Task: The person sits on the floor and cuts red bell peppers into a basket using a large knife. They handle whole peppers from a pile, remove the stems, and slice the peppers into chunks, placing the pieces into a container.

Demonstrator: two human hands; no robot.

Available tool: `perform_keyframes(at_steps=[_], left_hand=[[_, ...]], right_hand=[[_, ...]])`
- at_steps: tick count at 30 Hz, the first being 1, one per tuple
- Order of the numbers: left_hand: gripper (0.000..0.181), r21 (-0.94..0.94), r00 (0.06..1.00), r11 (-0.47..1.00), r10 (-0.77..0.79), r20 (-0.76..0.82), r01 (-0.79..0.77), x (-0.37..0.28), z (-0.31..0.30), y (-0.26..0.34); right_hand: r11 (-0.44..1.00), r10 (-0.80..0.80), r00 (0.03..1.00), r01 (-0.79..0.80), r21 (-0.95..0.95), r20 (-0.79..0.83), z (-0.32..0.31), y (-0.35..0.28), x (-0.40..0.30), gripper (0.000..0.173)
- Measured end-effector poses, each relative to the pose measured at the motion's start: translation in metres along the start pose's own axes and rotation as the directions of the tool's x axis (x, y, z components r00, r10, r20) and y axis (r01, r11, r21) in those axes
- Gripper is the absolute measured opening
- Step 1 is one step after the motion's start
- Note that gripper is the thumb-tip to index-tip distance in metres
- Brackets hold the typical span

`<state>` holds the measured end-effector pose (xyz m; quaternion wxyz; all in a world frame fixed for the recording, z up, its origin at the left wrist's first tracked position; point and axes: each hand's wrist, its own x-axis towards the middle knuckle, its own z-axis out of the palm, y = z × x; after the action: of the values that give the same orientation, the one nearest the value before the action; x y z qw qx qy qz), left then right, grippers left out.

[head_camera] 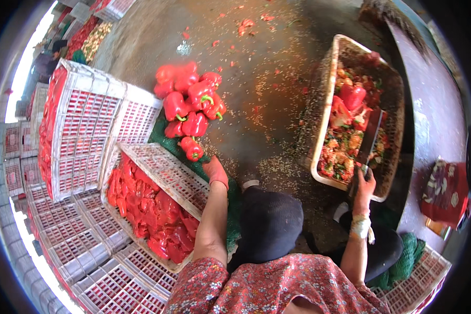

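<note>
My left hand (215, 171) holds nothing and reaches just short of a whole red bell pepper (191, 149) at the near end of a heap of bell peppers (188, 94). These lie on the floor, partly on green netting (168, 140). In my right hand (364, 190) is the handle of a broad-bladed knife (372, 135). Its blade extends over a dirty plastic crate (325, 133) that contains pepper cores and trimmings (339, 151). Red pepper pieces (353, 97) lie on top of the trimmings beside the blade.
Left of my arm, a plastic crate (161, 157) holds cut red pepper (153, 208). Stacked white crates (88, 106) rise behind it. Seeds and scraps litter the wet floor (259, 98). A red bag (445, 192) rests on the ledge (431, 114) at right. Another person (47, 62) is far left.
</note>
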<state>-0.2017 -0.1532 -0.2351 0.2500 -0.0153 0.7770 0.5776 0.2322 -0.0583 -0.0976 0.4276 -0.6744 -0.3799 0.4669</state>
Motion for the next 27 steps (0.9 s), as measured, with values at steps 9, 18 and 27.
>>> perform_keyframes(at_steps=[9, 18, 27], left_hand=[[0.084, 0.755, 0.976, 0.635, 0.009, -0.219, 0.164, 0.137, -0.042, -0.002], [0.043, -0.159, 0.958, 0.984, -0.125, -0.258, 0.086, 0.15, -0.08, -0.025], [0.029, -0.464, 0.756, 0.748, -0.076, 0.651, 0.474, 0.027, 0.044, 0.091]], right_hand=[[0.997, 0.023, 0.999, -0.02, -0.075, 0.043, 0.004, 0.004, 0.001, 0.028], [0.997, 0.051, 0.998, -0.053, -0.059, -0.029, 0.026, -0.017, -0.016, 0.015], [0.98, -0.027, 1.0, 0.025, 0.197, 0.005, 0.013, -0.054, -0.021, 0.017]])
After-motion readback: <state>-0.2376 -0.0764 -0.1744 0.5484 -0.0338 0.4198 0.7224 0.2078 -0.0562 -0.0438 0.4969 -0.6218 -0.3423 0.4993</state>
